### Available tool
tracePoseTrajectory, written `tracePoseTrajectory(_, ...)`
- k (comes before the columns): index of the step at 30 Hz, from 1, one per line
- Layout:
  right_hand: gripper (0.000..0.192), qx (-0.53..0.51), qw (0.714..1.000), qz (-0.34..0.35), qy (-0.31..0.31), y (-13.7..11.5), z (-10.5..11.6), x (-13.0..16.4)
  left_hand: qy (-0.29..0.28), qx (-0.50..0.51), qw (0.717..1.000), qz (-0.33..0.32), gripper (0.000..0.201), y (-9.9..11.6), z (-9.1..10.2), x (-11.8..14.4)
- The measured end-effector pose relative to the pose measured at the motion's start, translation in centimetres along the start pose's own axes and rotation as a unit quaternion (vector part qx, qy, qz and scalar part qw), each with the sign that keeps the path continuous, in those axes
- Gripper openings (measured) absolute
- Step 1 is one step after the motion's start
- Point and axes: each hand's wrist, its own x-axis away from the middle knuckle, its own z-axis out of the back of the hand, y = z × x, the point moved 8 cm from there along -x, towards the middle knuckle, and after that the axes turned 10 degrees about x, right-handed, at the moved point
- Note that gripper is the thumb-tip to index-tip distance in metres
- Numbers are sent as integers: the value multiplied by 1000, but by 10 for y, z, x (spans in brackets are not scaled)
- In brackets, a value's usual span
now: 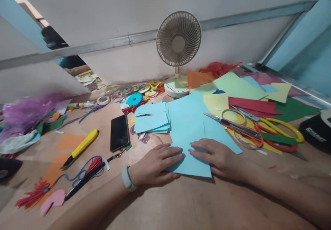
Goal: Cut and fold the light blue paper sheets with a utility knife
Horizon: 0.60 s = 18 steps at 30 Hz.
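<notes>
Down on the brown table point(181, 206), two bare hands pressed one light-blue paper sheet point(190, 126). The left hand point(155, 164) lay flat on the sheet's near left edge, fingers spread and grasping nothing; a pale band circled its wrist. The right hand point(216, 156) rested palm-down on the sheet's near right part, fingers likewise extended, nothing clenched in it. The sheet lay flat at the table's middle, its near corner between the two hands.

Just left of the sheet sat one stack of smaller blue squares point(151, 119); how many squares it held could not be told. Beside that stack lay one black phone point(119, 132), face up, with a lanyard trailing from its near end. Farther left lay one yellow utility knife point(81, 147), and near it one red tassel point(33, 195) and one pink paper cutout point(53, 199).

To the right of the sheet lay two pairs of scissors: one with orange handles point(239, 128), its blades touching the blue sheet's far right edge, and one with yellow handles point(279, 126) just beyond. Both rested on a spread of coloured sheets point(248, 92) in green, yellow, red and orange, overlapping too much to count.

One small desk fan point(178, 40) stood upright at the back against the wall. Several tape rolls point(113, 94) lay near its left; at least three showed.
</notes>
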Motion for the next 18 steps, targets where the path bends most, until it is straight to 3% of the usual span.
tracePoseTrajectory(4,35,-42,998,52,-2,-9,-7,-2,20,-7,1000,-12,60,6,6,2)
tracePoseTrajectory(8,41,-165,985,44,-18,5,-7,0,34,0,999,-26,66,11,8,6)
tracePoseTrajectory(11,43,-234,972,-6,-17,16,-9,2,59,34,998,-16,60,9,10,7)
tracePoseTrajectory(15,20,-261,958,-119,6,27,-12,3,110,106,987,53,19,-7,15,4)
tracePoseTrajectory(18,12,-235,949,-211,13,36,-14,3,151,136,971,129,18,-25,17,3)
